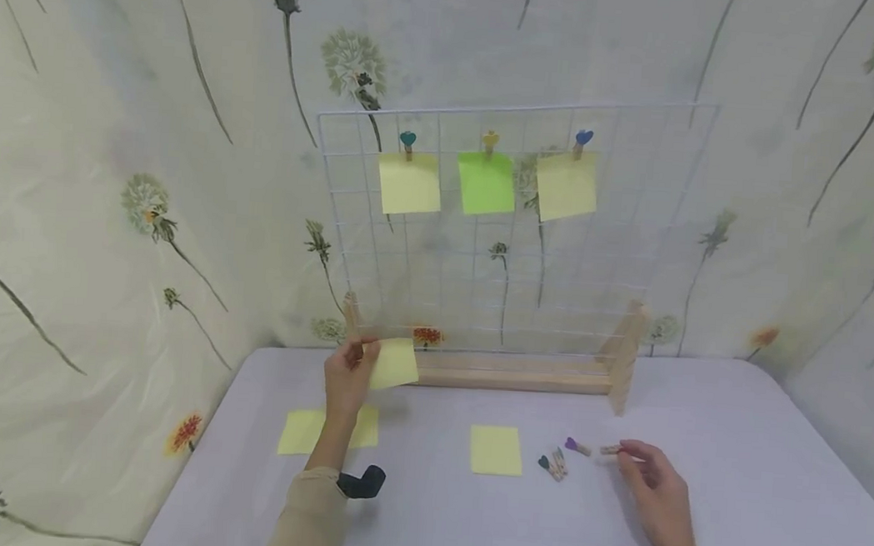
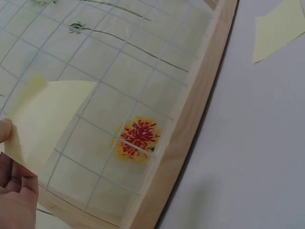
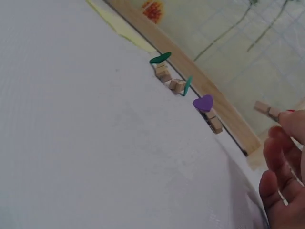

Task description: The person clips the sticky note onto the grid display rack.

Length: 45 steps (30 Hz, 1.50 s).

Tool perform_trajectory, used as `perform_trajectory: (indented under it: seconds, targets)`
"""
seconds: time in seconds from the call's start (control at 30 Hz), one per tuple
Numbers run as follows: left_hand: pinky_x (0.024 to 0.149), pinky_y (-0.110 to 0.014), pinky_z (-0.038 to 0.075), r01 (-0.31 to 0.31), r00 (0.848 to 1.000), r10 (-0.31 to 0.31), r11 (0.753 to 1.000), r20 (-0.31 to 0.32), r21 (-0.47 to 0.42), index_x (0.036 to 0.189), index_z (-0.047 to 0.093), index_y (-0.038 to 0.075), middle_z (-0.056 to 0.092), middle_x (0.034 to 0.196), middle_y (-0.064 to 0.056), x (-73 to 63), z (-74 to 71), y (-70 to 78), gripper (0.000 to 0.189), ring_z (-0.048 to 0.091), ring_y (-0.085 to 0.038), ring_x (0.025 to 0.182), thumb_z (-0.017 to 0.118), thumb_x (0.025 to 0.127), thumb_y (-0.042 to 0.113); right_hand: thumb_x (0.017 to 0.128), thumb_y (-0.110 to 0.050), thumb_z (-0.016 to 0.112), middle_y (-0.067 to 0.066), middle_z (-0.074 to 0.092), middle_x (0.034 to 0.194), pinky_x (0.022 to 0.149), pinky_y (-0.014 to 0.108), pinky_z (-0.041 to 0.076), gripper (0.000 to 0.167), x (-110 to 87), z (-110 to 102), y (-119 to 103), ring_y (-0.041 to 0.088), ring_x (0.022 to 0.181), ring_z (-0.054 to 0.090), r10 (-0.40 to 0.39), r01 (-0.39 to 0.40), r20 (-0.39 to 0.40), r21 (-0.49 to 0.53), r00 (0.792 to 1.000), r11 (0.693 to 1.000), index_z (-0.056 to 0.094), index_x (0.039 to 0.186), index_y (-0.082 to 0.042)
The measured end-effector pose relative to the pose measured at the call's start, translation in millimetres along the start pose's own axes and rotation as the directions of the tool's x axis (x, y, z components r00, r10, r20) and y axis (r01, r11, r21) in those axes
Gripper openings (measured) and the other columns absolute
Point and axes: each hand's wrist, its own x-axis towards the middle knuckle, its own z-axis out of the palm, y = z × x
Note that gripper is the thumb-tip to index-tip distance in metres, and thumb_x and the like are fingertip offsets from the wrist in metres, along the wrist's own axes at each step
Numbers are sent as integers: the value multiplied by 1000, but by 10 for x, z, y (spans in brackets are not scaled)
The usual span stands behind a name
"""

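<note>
My left hand [image 1: 347,378] pinches a pale yellow sticky note [image 1: 395,363] by its left edge, in front of the lower left of the white wire grid [image 1: 438,256]. The left wrist view shows the same note [image 2: 50,121] between thumb and fingers, overlapping the grid. Over the table at the right, my right hand [image 1: 656,491] pinches a small wooden clothespin [image 1: 610,450] between thumb and fingertip. In the right wrist view a trace of red shows on that clothespin [image 3: 267,109] beside the thumb. A clothespin with a purple heart [image 1: 577,446] lies just left of this hand.
Two clothespins with green hearts [image 1: 555,464] lie by the purple one. A yellow note [image 1: 496,450] lies mid-table, and more yellow paper [image 1: 302,432] lies under the left forearm. Three notes, one green [image 1: 486,184], hang clipped on the grid. Its wooden stand [image 1: 506,379] spans the back.
</note>
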Motion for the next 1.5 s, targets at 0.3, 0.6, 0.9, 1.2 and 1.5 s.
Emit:
perform_trajectory:
  seconds: [0.3,0.6,0.9,1.2,1.5]
  targets:
    - [75,-19,46,50,998,-49,998,33,-41,108,65,10,66,102,-1,243,-154,437,27,58,-10,90,63,90,30,93,-32,60,-25,61,98,73,9,45,29,-101,126,-181,-12,88,54,-39,40,-12,111,999,993,60,117,-17]
    - [69,-16,45,-65,995,65,998,69,-1,109,65,2,66,100,-7,481,-126,854,27,59,-7,86,62,92,23,93,-34,58,-13,64,104,74,9,45,29,-152,207,-297,-11,91,54,-64,63,2,105,998,992,59,117,-18]
    - [69,-17,44,-125,985,128,992,116,-28,108,64,1,65,99,-12,611,-70,1003,28,58,-7,83,61,92,23,93,-31,59,-3,65,104,72,11,46,26,-182,257,-398,-9,89,55,-91,87,21,141,996,986,59,115,-16]
    - [64,-17,42,-171,980,174,985,94,-34,107,64,-2,65,101,-22,672,-31,1053,27,58,-10,81,61,92,20,93,-29,59,-1,65,107,74,11,47,29,-183,326,-502,-8,92,56,-184,177,45,130,982,976,58,117,-12]
    - [58,-17,40,-214,974,217,975,70,-55,106,63,-5,65,96,-20,727,-36,1058,24,57,-11,77,61,92,14,91,-9,61,5,65,103,73,11,47,24,-244,258,-930,-5,89,56,-342,336,24,139,939,932,58,115,-5]
